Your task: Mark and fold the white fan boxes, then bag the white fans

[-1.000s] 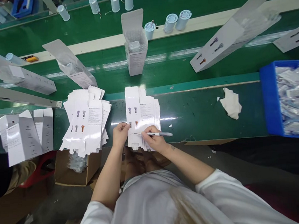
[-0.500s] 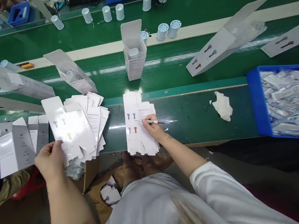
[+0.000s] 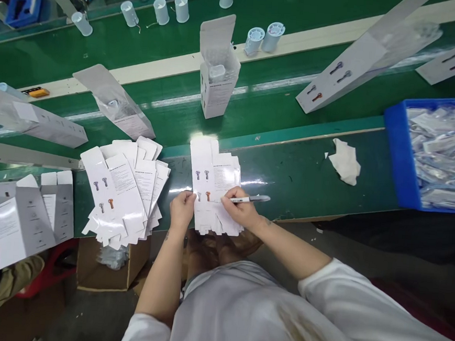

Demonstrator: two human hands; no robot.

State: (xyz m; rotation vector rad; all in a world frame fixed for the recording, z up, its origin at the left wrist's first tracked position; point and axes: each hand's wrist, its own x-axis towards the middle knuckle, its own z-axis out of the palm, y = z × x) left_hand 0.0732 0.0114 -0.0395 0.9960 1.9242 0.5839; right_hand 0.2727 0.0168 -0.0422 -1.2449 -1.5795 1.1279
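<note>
A stack of flat white carton blanks (image 3: 214,174) printed with small fan pictures lies at the near edge of the green bench. My right hand (image 3: 239,212) is closed on a grey pen (image 3: 253,198), its tip on the top blank near the coloured pictures. My left hand (image 3: 182,210) pinches the left edge of that same stack. A second, fanned-out pile of blanks (image 3: 125,194) lies to the left of my left hand.
An upright open carton (image 3: 218,80) stands on the green conveyor behind. Blue bin (image 3: 397,147) of bagged parts at right, crumpled white cloth (image 3: 344,161) beside it. Grey folded cartons (image 3: 30,218) far left. Pale cylinders (image 3: 263,37) and long cartons (image 3: 357,65) ride the belt.
My left hand laid a blank on the fanned left pile, then came back to grip the left edge of the stack. My right hand with the pen slid down the top blank.
</note>
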